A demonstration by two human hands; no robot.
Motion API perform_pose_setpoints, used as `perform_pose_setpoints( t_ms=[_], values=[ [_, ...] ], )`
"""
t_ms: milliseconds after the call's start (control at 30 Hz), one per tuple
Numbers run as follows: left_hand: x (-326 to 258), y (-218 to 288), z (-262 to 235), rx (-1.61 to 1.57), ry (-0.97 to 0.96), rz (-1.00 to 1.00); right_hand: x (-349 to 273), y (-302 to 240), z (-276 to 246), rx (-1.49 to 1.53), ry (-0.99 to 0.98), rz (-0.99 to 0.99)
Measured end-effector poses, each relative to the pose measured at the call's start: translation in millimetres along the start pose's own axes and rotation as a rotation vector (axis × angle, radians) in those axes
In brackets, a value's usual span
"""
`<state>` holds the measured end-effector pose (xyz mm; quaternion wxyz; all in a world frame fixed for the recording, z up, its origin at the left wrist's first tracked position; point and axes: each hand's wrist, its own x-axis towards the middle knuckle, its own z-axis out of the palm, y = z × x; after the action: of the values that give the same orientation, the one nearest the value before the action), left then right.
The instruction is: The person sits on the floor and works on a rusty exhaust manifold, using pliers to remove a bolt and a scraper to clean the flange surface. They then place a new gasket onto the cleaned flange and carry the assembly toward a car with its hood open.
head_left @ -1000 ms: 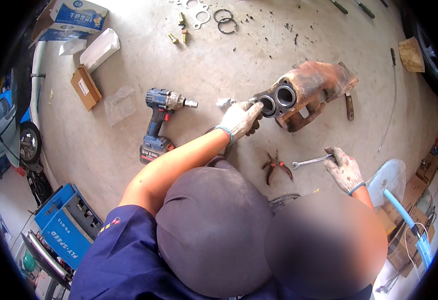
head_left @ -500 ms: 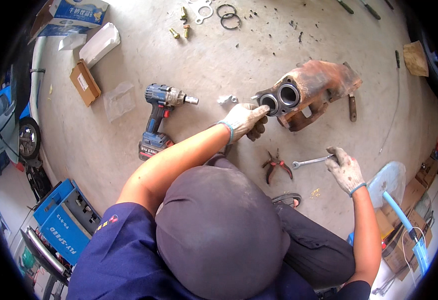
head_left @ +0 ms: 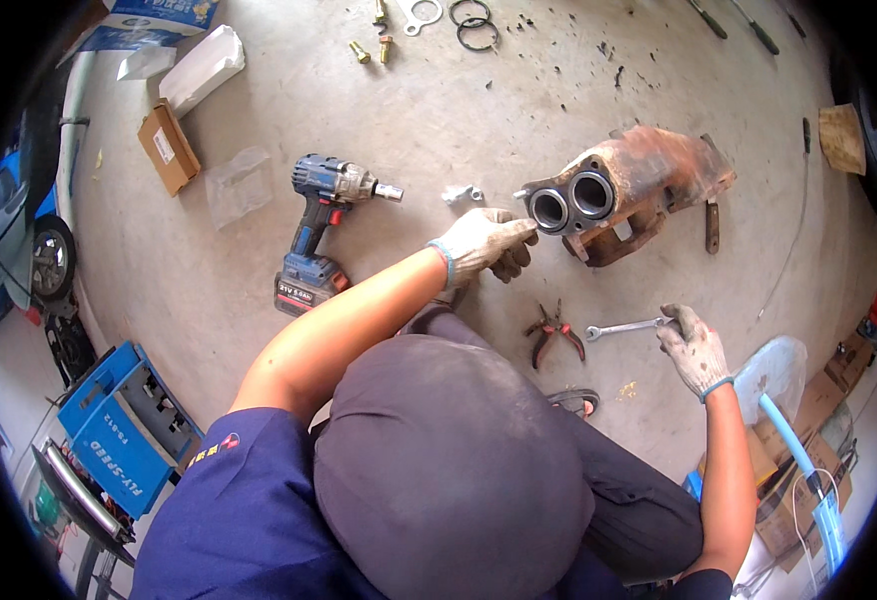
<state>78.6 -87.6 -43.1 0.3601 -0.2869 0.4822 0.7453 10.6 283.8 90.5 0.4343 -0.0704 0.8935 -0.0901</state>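
Concrete floor (head_left: 519, 90), stained and littered with small parts, carries everything; no bench is in use. Nearest the crouching person, red-handled pliers (head_left: 556, 333) lie loose just by the knee, and a foot shifting there could kick them or roll on them. Beside them the gloved right hand (head_left: 696, 350) has its grip clenched around the end of a slim silver open-ended spanner (head_left: 624, 326), whose far end rests on the floor; a greasy glove on so thin a shaft looks likely to slip. Further out, the gloved left hand (head_left: 486, 241) touches the front of the big rusty twin-bore brake caliper (head_left: 624, 192), fingers curled against it rather than closed round anything. That casting looks heavy and lies on an uneven side, so a push could rock it onto those fingers. Left of it, the blue cordless impact wrench (head_left: 321, 232) lies within elbow range. Farthest off, brass fittings (head_left: 371, 45) and black rubber rings (head_left: 474, 22) could scatter.
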Motion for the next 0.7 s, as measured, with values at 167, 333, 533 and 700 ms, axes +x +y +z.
perform_pose_setpoints(
  t_ms=[167,333,533,700],
  values=[
    [7,4,-6,-0.018,0.048,-0.015,2,-6,-1,0.012,-0.023,0.017],
    [6,3,-8,0.010,0.027,0.017,3,-10,-3,0.027,-0.031,0.031],
    [-9,-4,-15,0.031,0.095,-0.003,7,1,-1,0.037,-0.027,0.042],
    [-26,10,-4,0.695,0.204,0.285,6,-4,-5,-0.028,-0.055,0.064]
  ],
)
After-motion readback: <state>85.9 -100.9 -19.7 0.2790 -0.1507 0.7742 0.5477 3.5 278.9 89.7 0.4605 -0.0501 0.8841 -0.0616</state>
